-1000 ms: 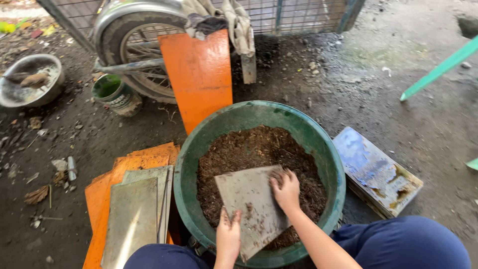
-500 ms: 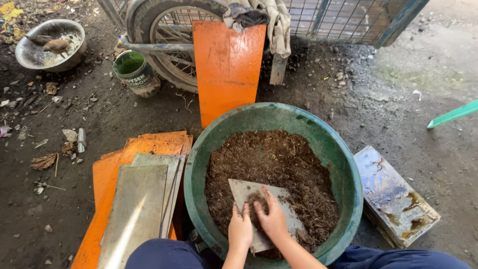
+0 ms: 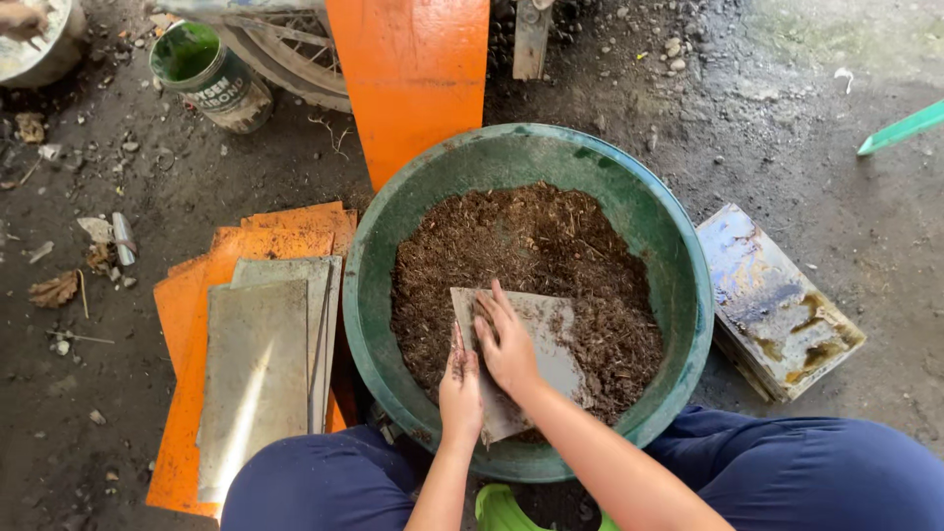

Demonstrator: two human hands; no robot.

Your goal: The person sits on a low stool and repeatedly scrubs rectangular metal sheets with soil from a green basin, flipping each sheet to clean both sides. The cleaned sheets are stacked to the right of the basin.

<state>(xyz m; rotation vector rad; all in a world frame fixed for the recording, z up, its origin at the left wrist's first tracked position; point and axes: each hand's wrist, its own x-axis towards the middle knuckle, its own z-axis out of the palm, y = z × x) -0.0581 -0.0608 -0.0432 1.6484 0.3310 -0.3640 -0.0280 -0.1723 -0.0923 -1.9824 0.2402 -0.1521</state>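
Both hands press on a grey metal sheet (image 3: 521,364) that lies tilted in the brown fibrous mulch (image 3: 551,256) inside a green plastic basin (image 3: 688,265). The right hand (image 3: 506,344) lies flat on the sheet's face, fingers spread and pointing away from the body; the left hand (image 3: 460,379) clasps the sheet's left edge, fingers closed along it. The sheet's long axis runs from the basin's near rim up toward its centre, directly under both hands. Open mulch lies beyond and to the right. Just left of the basin, a stack of grey sheets (image 3: 261,364) rests on orange boards (image 3: 187,324); a rusty metal slab (image 3: 772,300) lies at the right.
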